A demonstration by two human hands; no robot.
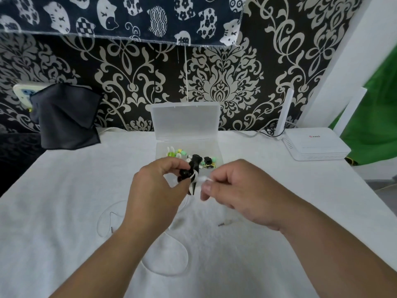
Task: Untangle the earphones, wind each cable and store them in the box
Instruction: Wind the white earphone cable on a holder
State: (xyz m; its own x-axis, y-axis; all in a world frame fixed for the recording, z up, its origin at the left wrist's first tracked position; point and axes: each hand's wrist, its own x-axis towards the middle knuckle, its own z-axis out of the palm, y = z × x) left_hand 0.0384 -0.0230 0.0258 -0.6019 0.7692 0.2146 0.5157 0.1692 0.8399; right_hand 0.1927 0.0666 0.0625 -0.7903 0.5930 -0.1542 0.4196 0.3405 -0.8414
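White tabletop (pixel 64 201), clear box (pixel 187 123) open behind; left hand (pixel 154 190) grip pinches black wound earphones (pixel 186 173), right hand (pixel 236 190) grip pinches white cable (pixel 203 179) crossing them.

You're working in bright, soft, even light that nearly washes out the white desk (pixel 64 201), casts only faint shadow under your left hand (pixel 154 190), slightly blurs your right hand (pixel 240 190), and the wide lens bends the edges.
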